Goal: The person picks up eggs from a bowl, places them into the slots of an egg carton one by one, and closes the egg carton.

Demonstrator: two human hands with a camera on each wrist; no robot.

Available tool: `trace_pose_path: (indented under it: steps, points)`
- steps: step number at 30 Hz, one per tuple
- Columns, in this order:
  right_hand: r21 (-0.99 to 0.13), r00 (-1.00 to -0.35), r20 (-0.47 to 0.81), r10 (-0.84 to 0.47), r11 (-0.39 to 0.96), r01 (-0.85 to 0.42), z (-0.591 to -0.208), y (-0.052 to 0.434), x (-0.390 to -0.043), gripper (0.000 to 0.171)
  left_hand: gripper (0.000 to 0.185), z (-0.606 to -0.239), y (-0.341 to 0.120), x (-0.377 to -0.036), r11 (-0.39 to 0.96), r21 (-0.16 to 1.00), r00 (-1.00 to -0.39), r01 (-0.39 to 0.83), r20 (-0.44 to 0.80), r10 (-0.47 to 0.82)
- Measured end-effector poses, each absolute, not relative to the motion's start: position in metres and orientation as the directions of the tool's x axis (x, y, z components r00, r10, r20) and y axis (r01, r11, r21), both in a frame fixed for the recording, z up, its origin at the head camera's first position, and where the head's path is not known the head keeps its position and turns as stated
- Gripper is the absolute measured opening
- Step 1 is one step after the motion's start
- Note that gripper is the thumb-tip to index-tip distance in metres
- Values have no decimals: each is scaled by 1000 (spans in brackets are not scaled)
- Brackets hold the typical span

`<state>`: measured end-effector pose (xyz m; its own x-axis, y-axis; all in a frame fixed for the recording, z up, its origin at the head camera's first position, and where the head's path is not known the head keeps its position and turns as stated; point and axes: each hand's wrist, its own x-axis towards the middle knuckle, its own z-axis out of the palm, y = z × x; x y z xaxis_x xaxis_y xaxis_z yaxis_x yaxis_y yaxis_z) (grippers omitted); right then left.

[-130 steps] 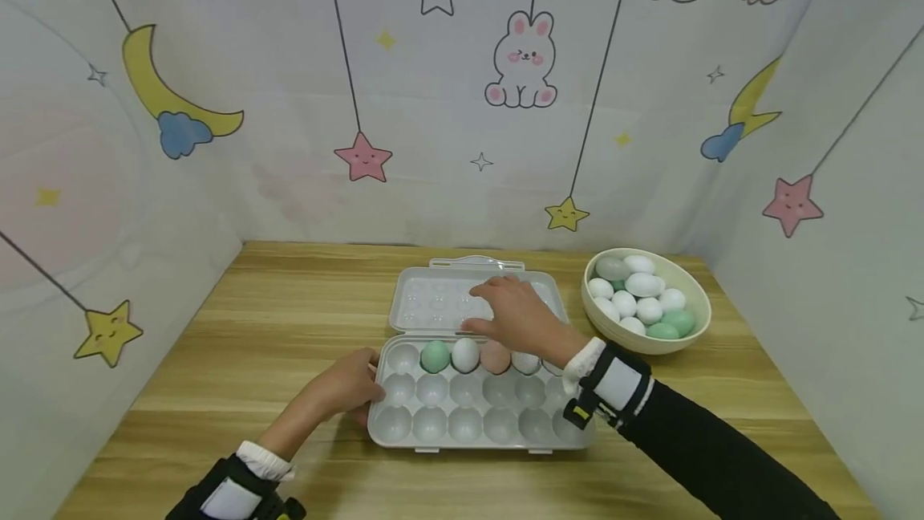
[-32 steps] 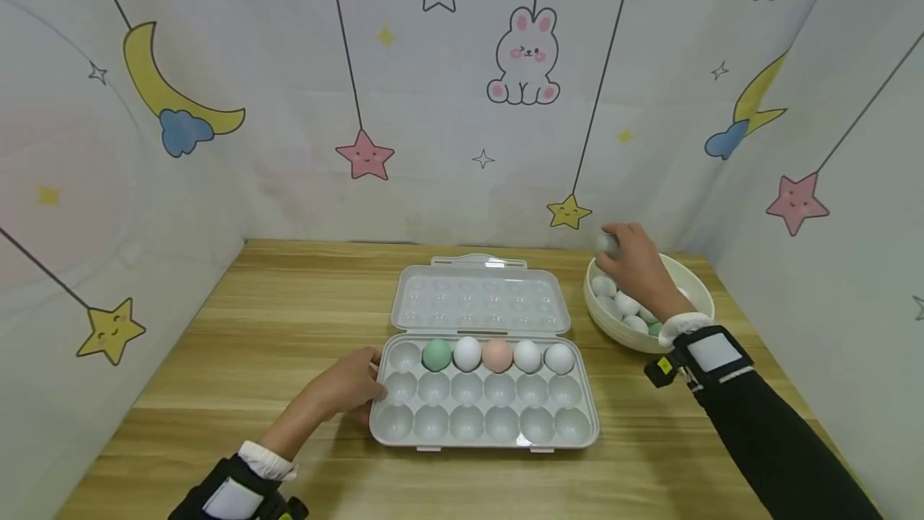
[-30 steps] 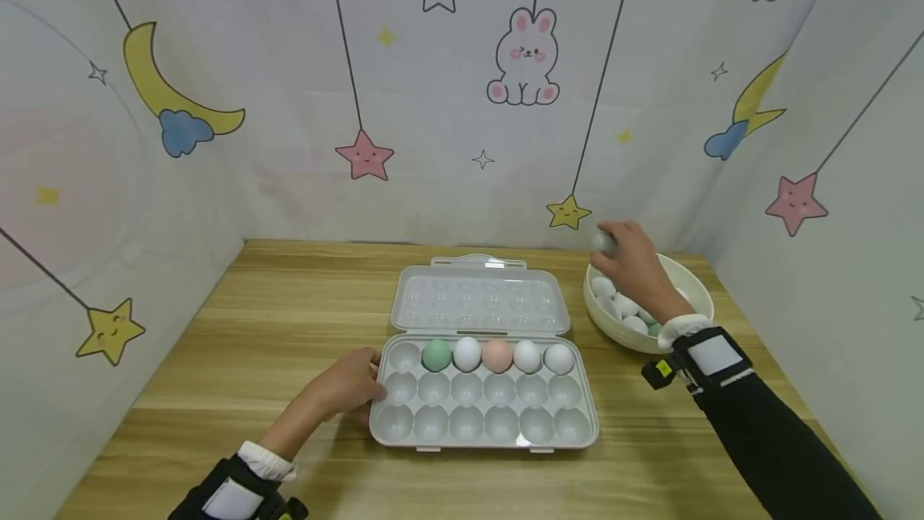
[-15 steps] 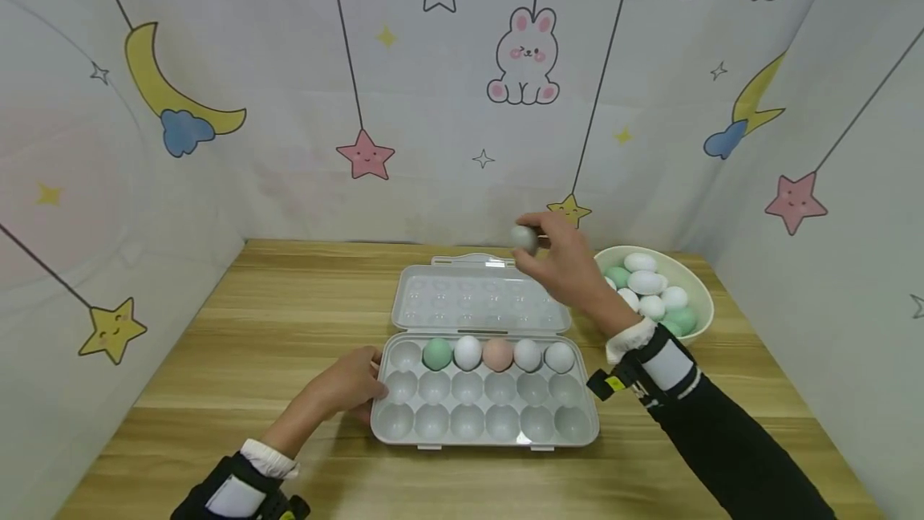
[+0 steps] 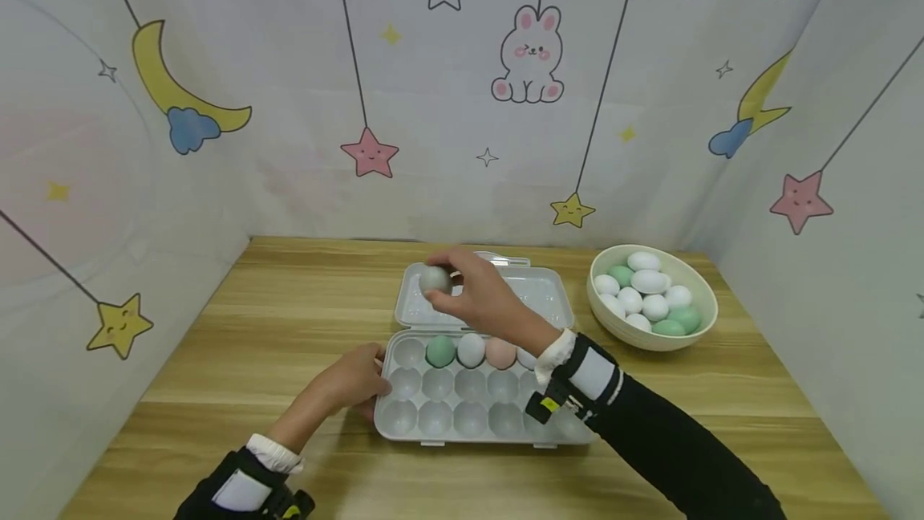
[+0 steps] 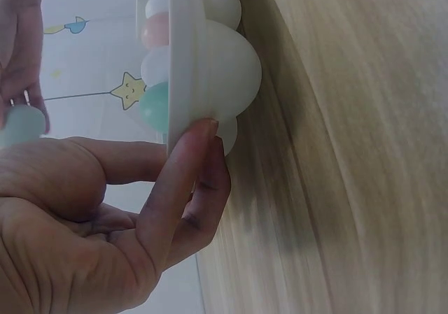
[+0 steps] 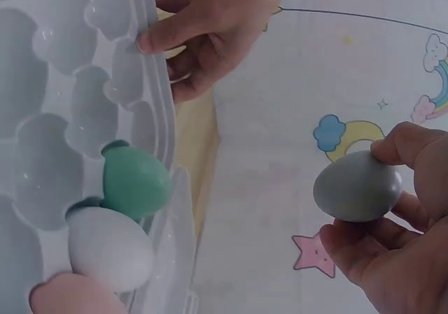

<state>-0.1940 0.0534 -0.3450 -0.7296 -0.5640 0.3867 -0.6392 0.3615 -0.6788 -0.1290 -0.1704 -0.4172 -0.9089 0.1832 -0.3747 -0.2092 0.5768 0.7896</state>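
Note:
My right hand (image 5: pixel 482 295) pinches a grey-green egg (image 7: pixel 357 186) between thumb and fingers, held above the lid of an open egg box (image 5: pixel 470 422). With thumb and fingers, my left hand (image 5: pixel 354 379) grips the box's left edge; in the left wrist view the fingertips curl under the rim beside the rounded cups. In the back row of cups sit a green egg (image 5: pixel 440 351), a white egg (image 5: pixel 472 351), a pink egg (image 5: pixel 501 353) and another white egg, partly behind my right wrist. The back-left cup holds nothing, and the front two rows show bare cups.
A cream bowl (image 5: pixel 660 341) of several white and green eggs stands at the back right of the wooden table (image 5: pixel 303 287). The box's clear lid (image 5: pixel 552 295) lies folded back behind it. Cloth with printed stars and a rabbit hangs behind and at both sides.
My right hand lifted the grey-green egg out of the bowl and carried it left over the box lid. Earlier it released a white egg into the back-right cup. My left hand stays on the box.

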Motion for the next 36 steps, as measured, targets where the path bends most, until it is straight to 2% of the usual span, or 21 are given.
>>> trace_pose_path:
  steps: [8, 14, 20, 27, 36]
  points:
    - [-675, -742, 156, -652, 479, -562, -374, 26, -197, 35, 38, -416, -171, -129, 572, 796, -909, -200, -368, 194]
    - [-604, -730, 12, -683, 577, -550, -384, 10, -196, 34, 34, -415, -170, -129, 602, 777, -914, -186, -362, 184]
    - [-523, -711, -15, -703, 612, -593, -394, 2, -197, 34, 35, -414, -170, -129, 613, 771, -918, -173, -352, 185]
    - [-453, -722, -17, -692, 649, -611, -406, -2, -199, 33, 38, -417, -170, -129, 605, 780, -922, -164, -338, 187]
    - [-256, -716, 36, -697, 686, -681, -417, -5, -197, 30, 36, -416, -171, -127, 601, 783, -929, -161, -326, 176]
